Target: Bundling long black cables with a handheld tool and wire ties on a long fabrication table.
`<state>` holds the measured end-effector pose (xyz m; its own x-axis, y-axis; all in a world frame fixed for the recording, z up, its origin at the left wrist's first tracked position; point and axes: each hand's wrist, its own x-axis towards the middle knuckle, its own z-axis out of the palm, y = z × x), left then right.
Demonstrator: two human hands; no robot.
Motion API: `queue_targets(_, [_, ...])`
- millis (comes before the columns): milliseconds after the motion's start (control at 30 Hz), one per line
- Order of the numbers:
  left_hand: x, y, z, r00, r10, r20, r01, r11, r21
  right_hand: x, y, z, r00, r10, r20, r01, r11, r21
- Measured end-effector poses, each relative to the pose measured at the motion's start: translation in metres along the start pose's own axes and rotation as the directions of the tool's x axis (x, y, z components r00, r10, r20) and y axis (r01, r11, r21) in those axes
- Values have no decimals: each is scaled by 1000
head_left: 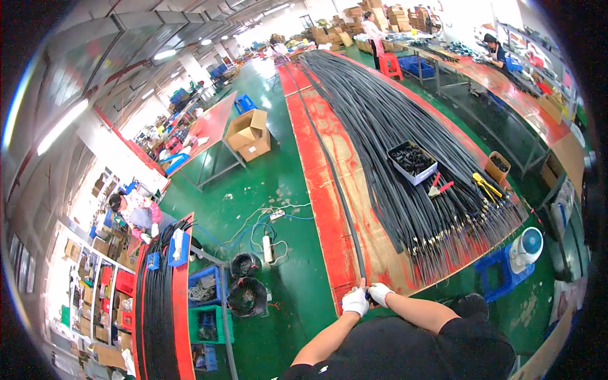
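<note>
A long black cable [342, 200] lies apart from the others along the left side of the red worktable [316, 174], its near end reaching my hands. My left hand [356, 301], in a white glove, is closed around that end, thumb pointing forward along it. Right beside it, my right hand [380, 294], gloved too, has its fingers pinched together; a small dark bit shows between the hands, too small to name. To the right, a wide bundle of black cables [380, 139] fans out, with stripped wire ends [443, 250] toward the near edge.
On the bundle rest a white box of black parts [413, 163], red-handled pliers [438, 185] and a yellow-handled tool [486, 187]. A brown tub [498, 166] stands by the right edge. A white-and-blue fan [526, 248] is at right. Black bins [247, 296] stand at left; people work farther off.
</note>
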<state>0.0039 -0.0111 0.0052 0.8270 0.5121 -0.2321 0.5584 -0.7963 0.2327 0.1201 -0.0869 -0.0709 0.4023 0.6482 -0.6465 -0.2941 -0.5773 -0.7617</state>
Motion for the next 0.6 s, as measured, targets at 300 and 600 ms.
queue_targets(300, [2,-19,12,999,-47,24,46,999,8,-10,-13,12,998,19,53,-16,999,-42])
queue_targets(600, [7,-13,16,999,-28,20,28,999,30,-12,-14,2,999,-23,34,26,995,-92])
